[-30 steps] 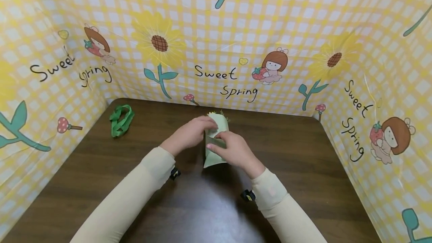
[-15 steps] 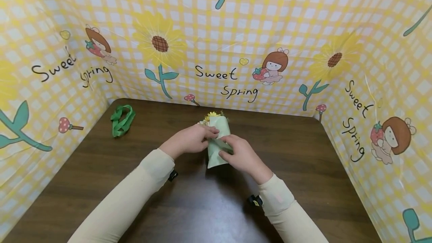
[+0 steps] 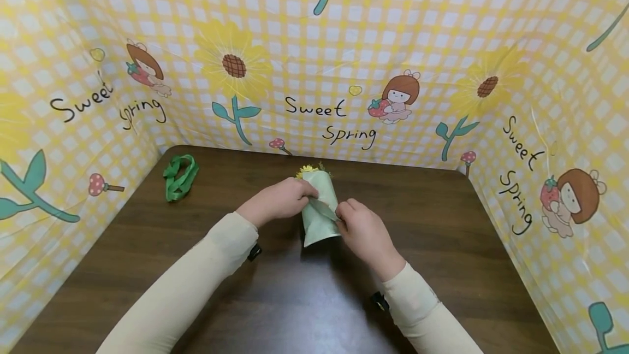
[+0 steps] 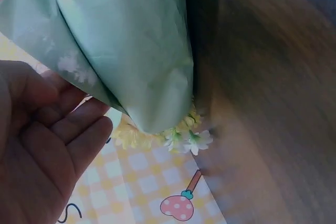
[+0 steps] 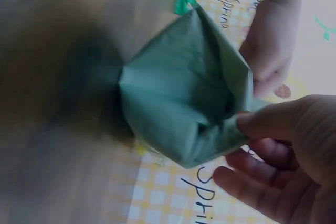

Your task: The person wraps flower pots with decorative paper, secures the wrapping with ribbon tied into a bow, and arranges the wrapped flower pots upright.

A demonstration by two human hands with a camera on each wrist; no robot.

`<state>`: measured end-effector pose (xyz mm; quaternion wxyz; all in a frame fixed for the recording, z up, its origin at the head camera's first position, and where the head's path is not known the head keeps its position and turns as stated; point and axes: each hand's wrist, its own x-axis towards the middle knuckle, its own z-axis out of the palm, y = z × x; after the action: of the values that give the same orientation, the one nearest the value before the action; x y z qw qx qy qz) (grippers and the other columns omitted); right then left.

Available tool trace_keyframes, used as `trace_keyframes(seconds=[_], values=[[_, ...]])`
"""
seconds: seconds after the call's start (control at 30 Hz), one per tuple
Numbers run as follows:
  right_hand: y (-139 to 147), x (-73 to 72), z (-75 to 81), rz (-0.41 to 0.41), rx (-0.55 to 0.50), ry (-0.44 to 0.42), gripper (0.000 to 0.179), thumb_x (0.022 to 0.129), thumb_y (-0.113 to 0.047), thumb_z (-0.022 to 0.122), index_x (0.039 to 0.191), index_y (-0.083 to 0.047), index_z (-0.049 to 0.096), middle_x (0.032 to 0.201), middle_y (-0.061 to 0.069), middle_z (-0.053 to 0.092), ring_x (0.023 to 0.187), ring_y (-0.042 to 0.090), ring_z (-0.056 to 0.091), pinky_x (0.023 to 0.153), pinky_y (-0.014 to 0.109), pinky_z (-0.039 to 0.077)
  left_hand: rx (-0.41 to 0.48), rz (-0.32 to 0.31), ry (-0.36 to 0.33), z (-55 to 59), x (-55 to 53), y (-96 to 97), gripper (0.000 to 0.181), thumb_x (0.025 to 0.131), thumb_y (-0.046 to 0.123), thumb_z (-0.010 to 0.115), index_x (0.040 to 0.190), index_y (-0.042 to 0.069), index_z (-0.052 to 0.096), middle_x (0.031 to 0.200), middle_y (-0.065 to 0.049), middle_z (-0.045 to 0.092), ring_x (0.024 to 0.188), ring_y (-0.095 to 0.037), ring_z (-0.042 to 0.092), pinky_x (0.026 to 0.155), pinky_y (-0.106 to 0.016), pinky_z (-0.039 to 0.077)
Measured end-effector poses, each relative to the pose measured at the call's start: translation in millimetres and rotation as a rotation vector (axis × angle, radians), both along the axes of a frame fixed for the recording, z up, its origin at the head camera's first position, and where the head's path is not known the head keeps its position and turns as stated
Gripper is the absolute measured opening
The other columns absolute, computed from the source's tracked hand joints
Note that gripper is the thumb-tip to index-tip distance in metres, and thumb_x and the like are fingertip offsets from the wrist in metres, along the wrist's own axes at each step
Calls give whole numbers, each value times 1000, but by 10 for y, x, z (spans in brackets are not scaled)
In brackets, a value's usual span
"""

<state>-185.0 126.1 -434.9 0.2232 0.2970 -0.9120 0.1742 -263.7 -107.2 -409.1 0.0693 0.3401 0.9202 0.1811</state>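
Observation:
A small bouquet wrapped in pale green wrapping paper (image 3: 320, 228) lies near the back of the table, its blooms pointing away from me. Yellow and white flowers (image 4: 184, 140) peek out past the far end of the paper in the left wrist view. My left hand (image 3: 282, 198) pinches the paper's edge on the left side. On the right, my right hand (image 3: 366, 234) pinches a paper edge between thumb and fingers. The near end of the wrap gapes open in the right wrist view, where the paper (image 5: 163, 87) hides the stems.
A looped green ribbon (image 3: 180, 178) lies at the table's back left. The dark wooden table (image 3: 275, 299) is enclosed at the back and sides by a yellow checked cloth (image 3: 314, 59) printed with flowers and girls.
My right hand has shifted right and toward me, drawing the paper's edge outward so that the wrap looks wider. My left hand stays by the left side. The ribbon has not moved.

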Motion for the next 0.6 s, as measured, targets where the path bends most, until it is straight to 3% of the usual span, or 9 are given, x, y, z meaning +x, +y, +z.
trace_keyframes(seconds=[0.13,0.3,0.43,0.53,0.6], values=[[-36,56,-93,20,76,189,18,87,3,73,85,-8,59,81,2,51,68,16,52,55,27,50,-39,19,-23,48,-1,39,40,105,15,41,133,14,70,136,-4,66,131,-20,57,110,-39,45],[-109,177,-112,46,302,350,14,88,6,68,88,-6,60,85,7,52,74,23,54,58,29,50,-84,39,-44,98,16,121,41,107,24,40,133,10,70,140,-8,63,136,-24,54,114,-41,42],[-141,236,-144,10,316,361,10,91,-1,68,88,-6,60,84,7,52,72,23,53,59,30,48,-63,78,-61,100,40,181,39,106,29,44,116,10,77,129,-7,64,118,-21,62,102,-39,50],[-120,273,-148,-118,239,316,20,85,-12,76,83,-5,58,76,7,52,66,23,55,53,30,49,-51,82,-42,94,59,215,36,104,30,49,103,11,79,118,-4,65,104,-19,63,92,-37,52],[-99,290,-138,-205,230,293,24,81,-14,79,76,-6,57,70,6,52,60,23,55,47,31,48,-45,78,-19,90,68,227,34,104,31,53,102,10,80,113,-3,66,100,-19,63,90,-38,52]])
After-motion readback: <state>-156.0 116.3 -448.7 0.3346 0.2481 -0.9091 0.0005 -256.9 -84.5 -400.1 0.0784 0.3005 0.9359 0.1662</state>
